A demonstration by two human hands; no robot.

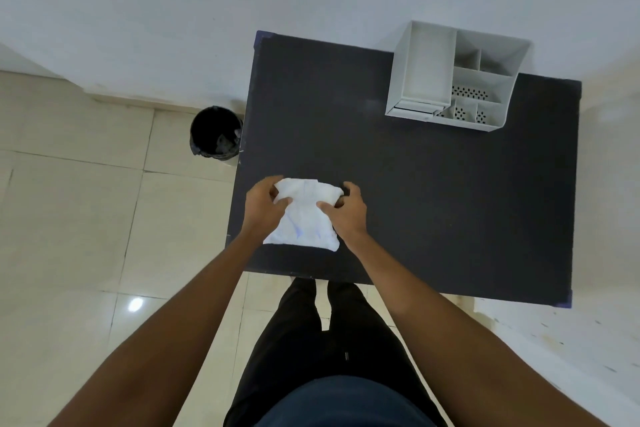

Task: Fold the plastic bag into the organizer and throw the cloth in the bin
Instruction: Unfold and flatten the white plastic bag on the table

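A white plastic bag (304, 218), partly folded, lies flat near the front left of the dark table (433, 191). My left hand (265, 206) pinches its upper left edge. My right hand (346, 210) grips its upper right part, fingers curled into the material. A white organizer (453, 80) with several compartments stands at the table's back right. A black lined bin (215, 132) sits on the floor just left of the table. No separate cloth shows in this view.
A white wall runs behind the table. Beige floor tiles (86, 218) spread to the left and below. My legs in dark trousers stand at the table's front edge.
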